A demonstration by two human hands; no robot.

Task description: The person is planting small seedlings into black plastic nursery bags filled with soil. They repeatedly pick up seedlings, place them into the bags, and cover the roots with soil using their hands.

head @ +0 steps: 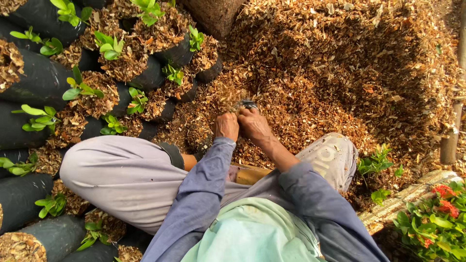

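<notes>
My left hand (226,126) and my right hand (253,125) are side by side in front of my knees, low over a big heap of brown wood chips (340,73). Both are closed around the top of a small black grow bag (247,104). Only its dark rim shows past my right knuckles, and the rest is hidden under my hands. Loose chips blur just above my left fist. My left arm wears a blue sleeve. The right sleeve is pushed up to the elbow.
Rows of filled black grow bags (145,75) with small green seedlings (77,87) crowd the left side. A red-flowered plant (441,208) and a woven sack edge (403,199) lie at the lower right. My grey-trousered legs (121,170) are folded wide.
</notes>
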